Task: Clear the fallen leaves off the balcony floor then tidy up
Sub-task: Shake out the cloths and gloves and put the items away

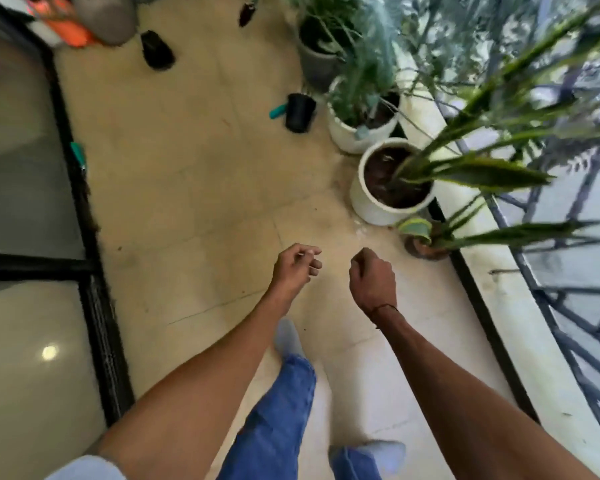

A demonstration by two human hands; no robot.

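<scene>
The beige tiled balcony floor (201, 188) stretches ahead with only small dark specks (120, 248) on it; I make out no clear leaves. My left hand (297, 266) hangs over the floor with its fingers loosely curled and holds nothing. Beside it, my right hand (371, 277) is curled like a fist, its back toward me, and I see nothing in it. A teal-handled tool (78, 155) with dark bristles below it leans along the black door frame at the left.
A small black pot (300, 112) lies tipped beside a teal handle (278, 110). White planters (371, 206), a grey pot (317, 69) and a small terracotta pot (425, 249) line the right edge by the railing (568, 341). Dark objects (156, 50) and an orange item (73, 26) lie at the far end.
</scene>
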